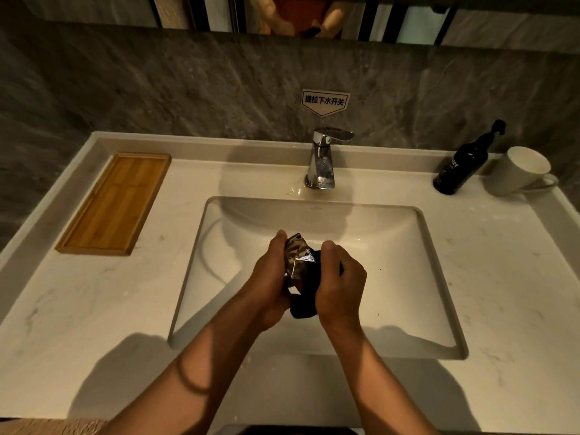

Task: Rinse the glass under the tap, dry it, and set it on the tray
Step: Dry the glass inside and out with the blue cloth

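Note:
Over the middle of the white sink basin [408, 277] I hold a faceted clear glass [298, 255], tilted on its side. My left hand [270, 277] grips the glass from the left. My right hand [339, 281] presses a black cloth [306, 304] against it from the right; the cloth hides the glass's lower part. The chrome tap [323, 161] stands behind the basin with no water running. A wooden tray [116, 202] lies on the counter at the left, with nothing on it.
A dark bottle [461, 164] and a white mug [518, 171] stand at the back right of the pale counter [78, 309]. A small sign [324, 102] is stuck on the grey stone wall above the tap. A mirror runs along the top.

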